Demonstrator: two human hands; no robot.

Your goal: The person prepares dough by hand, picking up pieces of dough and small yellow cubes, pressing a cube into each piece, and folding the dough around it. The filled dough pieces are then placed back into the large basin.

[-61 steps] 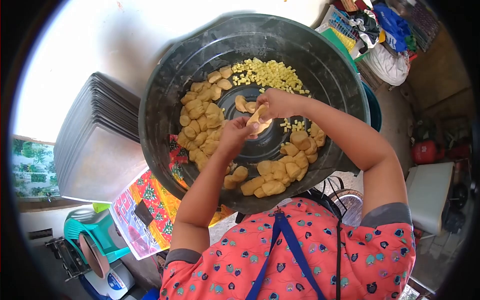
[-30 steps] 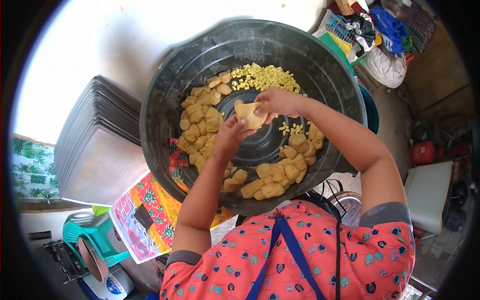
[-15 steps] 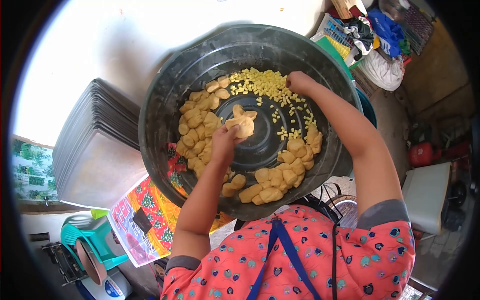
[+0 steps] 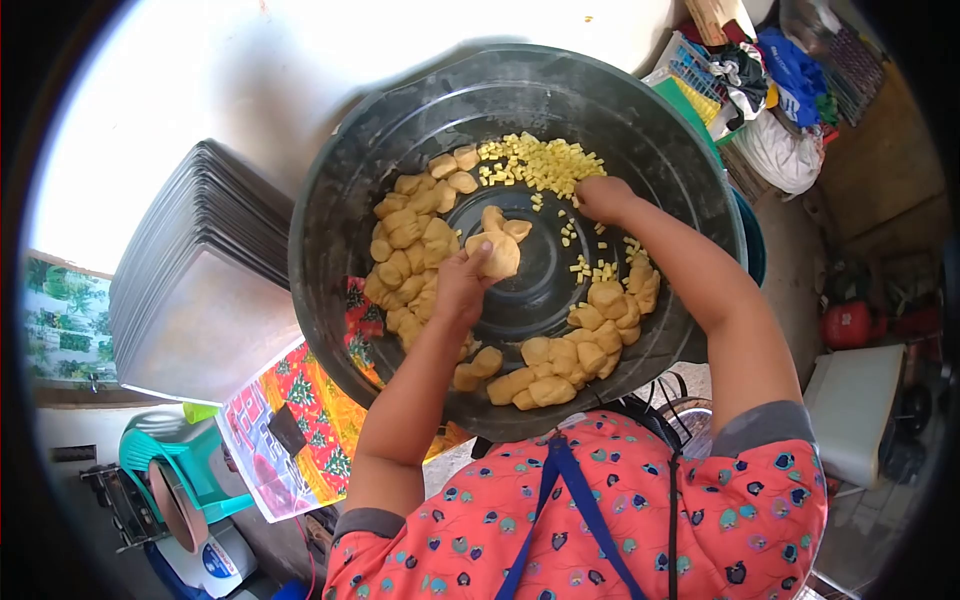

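Note:
My left hand (image 4: 466, 287) pinches a flattened round of dough (image 4: 497, 255) over the middle of a large dark round tub (image 4: 335, 200). Two or so small dough pieces (image 4: 515, 229) lie just beyond it on the tub floor. At the near edge of a pile of yellow cubes (image 4: 540, 160) is my right hand (image 4: 604, 200), its fingers closed and turned down; what they hold is hidden. Loose cubes (image 4: 595, 271) are scattered below that hand. Lumps of dough (image 4: 402, 230) line the left side, and more dough lumps (image 4: 560, 365) lie along the near right.
Stacked metal trays (image 4: 205, 290) lean left of the tub, above a patterned cloth (image 4: 300, 430). A green plastic stool (image 4: 185, 460) stands at lower left. Crates and bags (image 4: 770, 150) sit at upper right, with a pale box (image 4: 850, 410) below.
My right hand has moved a little toward me, uncovering more of the cube pile's right end. My left hand still holds the dough round. The whole view has shifted slightly.

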